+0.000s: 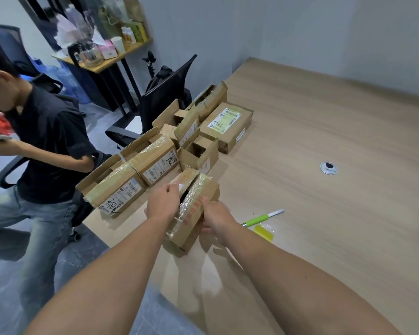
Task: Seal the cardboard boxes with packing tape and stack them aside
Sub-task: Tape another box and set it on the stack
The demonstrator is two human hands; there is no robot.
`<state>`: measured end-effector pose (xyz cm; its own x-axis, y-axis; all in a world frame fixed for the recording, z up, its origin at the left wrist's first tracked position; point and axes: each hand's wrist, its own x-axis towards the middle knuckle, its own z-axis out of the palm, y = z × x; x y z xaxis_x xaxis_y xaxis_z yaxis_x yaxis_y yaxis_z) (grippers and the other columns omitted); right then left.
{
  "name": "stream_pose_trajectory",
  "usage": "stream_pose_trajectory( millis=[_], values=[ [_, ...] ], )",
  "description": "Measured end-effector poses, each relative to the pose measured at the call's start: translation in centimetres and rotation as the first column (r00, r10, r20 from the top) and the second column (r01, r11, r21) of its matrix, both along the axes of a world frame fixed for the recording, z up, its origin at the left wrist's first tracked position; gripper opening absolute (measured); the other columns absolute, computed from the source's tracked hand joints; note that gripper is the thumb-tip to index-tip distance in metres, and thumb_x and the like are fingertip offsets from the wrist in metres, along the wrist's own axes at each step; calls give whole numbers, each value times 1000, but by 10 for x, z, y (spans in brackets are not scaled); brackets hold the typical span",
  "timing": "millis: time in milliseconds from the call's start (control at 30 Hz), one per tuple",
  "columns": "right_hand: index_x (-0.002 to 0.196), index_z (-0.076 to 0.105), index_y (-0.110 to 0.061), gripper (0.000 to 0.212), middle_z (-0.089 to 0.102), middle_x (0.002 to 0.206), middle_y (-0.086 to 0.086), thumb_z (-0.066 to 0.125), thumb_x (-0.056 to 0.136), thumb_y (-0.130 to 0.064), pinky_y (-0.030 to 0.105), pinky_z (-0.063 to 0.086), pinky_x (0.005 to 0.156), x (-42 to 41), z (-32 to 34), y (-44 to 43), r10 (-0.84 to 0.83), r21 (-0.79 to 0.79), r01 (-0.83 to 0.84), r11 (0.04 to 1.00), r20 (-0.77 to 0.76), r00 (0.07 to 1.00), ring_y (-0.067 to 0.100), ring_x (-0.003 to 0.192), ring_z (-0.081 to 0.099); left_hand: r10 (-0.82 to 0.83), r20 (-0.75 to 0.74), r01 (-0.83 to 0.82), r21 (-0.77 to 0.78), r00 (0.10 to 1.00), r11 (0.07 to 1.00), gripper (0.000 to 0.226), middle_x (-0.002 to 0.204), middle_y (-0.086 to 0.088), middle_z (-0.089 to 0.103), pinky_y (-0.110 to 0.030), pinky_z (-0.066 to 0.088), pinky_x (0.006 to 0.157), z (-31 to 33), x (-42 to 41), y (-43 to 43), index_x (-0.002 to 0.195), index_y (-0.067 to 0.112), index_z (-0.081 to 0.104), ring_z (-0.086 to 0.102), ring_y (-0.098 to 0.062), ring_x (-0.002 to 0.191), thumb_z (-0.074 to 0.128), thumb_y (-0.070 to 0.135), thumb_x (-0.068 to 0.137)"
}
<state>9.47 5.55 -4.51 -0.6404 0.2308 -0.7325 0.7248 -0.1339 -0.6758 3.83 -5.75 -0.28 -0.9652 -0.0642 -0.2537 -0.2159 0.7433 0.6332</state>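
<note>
Wood-grain table (324, 226) carries all items. Nearest the wearer, close to the table's left edge, sits one cardboard box (194, 228). Its top seam is still gaping, and old glossy tape lies over the right flap. The left hand (161, 204) pinches the left flap's edge, and the right hand (217, 220) curls its fingers round the box's right side. The box is judged light, thin-walled and easily dented. The tape film is likely slick, so the bare side walls offer the surer hold. A green-handled cutter (261, 218) lies near on the right. Beyond stand taped boxes (157, 163) and open boxes (198, 151).
</note>
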Motion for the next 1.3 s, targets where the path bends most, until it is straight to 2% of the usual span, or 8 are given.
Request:
stream_pose_trajectory(
  millis=[233, 367, 533, 633, 767, 967, 1100, 1300],
  values=[
    [125, 60, -12, 47, 62, 117, 13, 32, 103, -42, 39, 59, 72, 19, 10, 44, 33, 193, -12, 981, -108, 994, 25, 84, 65, -10, 9, 9, 164, 1000, 987, 41, 92, -8, 64, -43, 46, 84, 14, 17, 35, 88, 8, 61, 58, -26, 89, 39, 39, 101],
    [134, 58, -20, 54, 58, 123, 7, 28, 96, -43, 41, 47, 99, 27, 8, 68, 4, 245, 37, 969, -162, 987, 28, 115, 56, -112, -46, 118, 181, 993, 976, 29, 98, -5, 59, -37, 40, 80, 23, 23, 59, 93, 16, 58, 52, -23, 92, 38, 33, 104],
    [108, 66, -24, 36, 64, 103, 0, 36, 98, -41, 33, 53, 74, 46, 24, 104, -164, 174, 204, 963, -221, 961, 20, 90, 61, -190, -62, 199, 226, 980, 954, 24, 90, 1, 55, -34, 36, 73, 30, 27, 95, 92, 19, 54, 48, -21, 85, 38, 31, 105],
    [106, 63, -26, 24, 64, 97, -5, 42, 102, -36, 35, 55, 76, 57, 28, 125, -231, 118, 270, 956, -266, 936, 17, 86, 63, -259, -86, 272, 220, 962, 937, 23, 90, 0, 54, -35, 34, 77, 35, 31, 123, 92, 20, 54, 46, -21, 88, 38, 30, 105],
    [89, 59, -24, 35, 61, 73, 4, 42, 94, -54, 38, 48, 66, 82, 37, 156, -424, 64, 447, 892, -222, 878, 24, 60, 55, -390, -116, 406, 203, 914, 891, 23, 93, -3, 53, -36, 34, 79, 46, 45, 170, 89, 18, 51, 46, -21, 89, 38, 30, 104],
    [87, 66, -23, 40, 71, 90, 4, 40, 85, -54, 43, 60, 73, 116, 45, 211, -595, 36, 624, 781, -261, 760, 26, 80, 68, -565, -202, 595, 144, 800, 790, 32, 71, -3, 48, -38, 30, 64, 62, 71, 241, 68, 13, 43, 43, -26, 76, 40, 24, 98],
    [100, 68, -25, 47, 71, 104, 3, 41, 82, -58, 52, 61, 77, 147, 37, 233, -685, -23, 702, 712, -245, 686, 21, 82, 72, -639, -190, 664, 131, 746, 736, 31, 90, -2, 57, -34, 31, 74, 63, 95, 277, 90, 6, 64, 46, -23, 89, 42, 25, 101],
    [108, 62, -29, 39, 72, 110, 0, 35, 91, -52, 45, 59, 87, 194, 31, 247, -778, -53, 791, 610, -229, 584, 20, 91, 72, -755, -158, 772, 114, 636, 626, 32, 93, -7, 61, -36, 34, 75, 44, 128, 316, 88, 4, 61, 49, -25, 91, 41, 24, 102]
  ],
)
